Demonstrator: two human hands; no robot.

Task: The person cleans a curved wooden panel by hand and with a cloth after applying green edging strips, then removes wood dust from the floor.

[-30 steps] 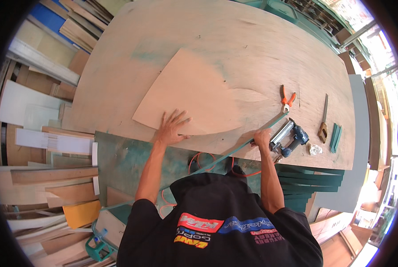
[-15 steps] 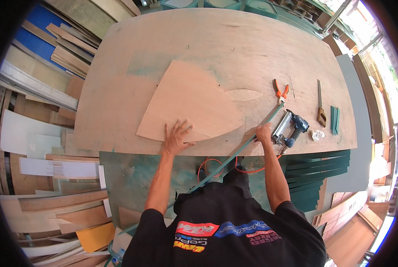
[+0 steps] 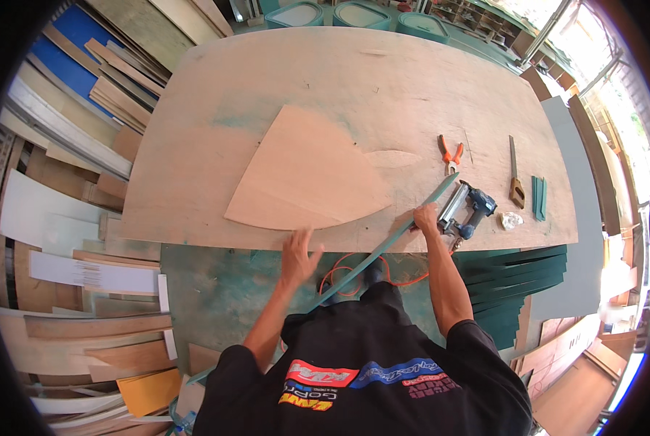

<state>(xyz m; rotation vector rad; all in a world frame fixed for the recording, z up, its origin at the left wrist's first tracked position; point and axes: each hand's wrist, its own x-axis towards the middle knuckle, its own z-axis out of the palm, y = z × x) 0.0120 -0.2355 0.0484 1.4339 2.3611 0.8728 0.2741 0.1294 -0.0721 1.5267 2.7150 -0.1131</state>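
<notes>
My right hand [image 3: 426,217] is closed round a long green strip [image 3: 383,247], which slants from the tabletop down past the table's near edge toward my body. At the near edge, below the curved side of a fan-shaped plywood panel [image 3: 307,171], my left hand [image 3: 298,254] holds nothing, its fingers apart. The panel lies flat on the wooden table [image 3: 194,80]. Just right of my right hand lies a nail gun [image 3: 470,211]. Orange-handled pliers [image 3: 451,154] rest beyond the strip's far end.
A handsaw [image 3: 515,174], short green strips [image 3: 539,198] and a crumpled clear wrapper [image 3: 511,220] lie on the table's right side. More dark green strips [image 3: 518,275] are stacked below the right edge. An orange hose [image 3: 339,272] runs under the table. Boards [image 3: 99,327] crowd the left.
My left hand has come off the plywood panel and drawn back toward me to the table's near edge. My right hand still holds the strip, and the view has shifted slightly.
</notes>
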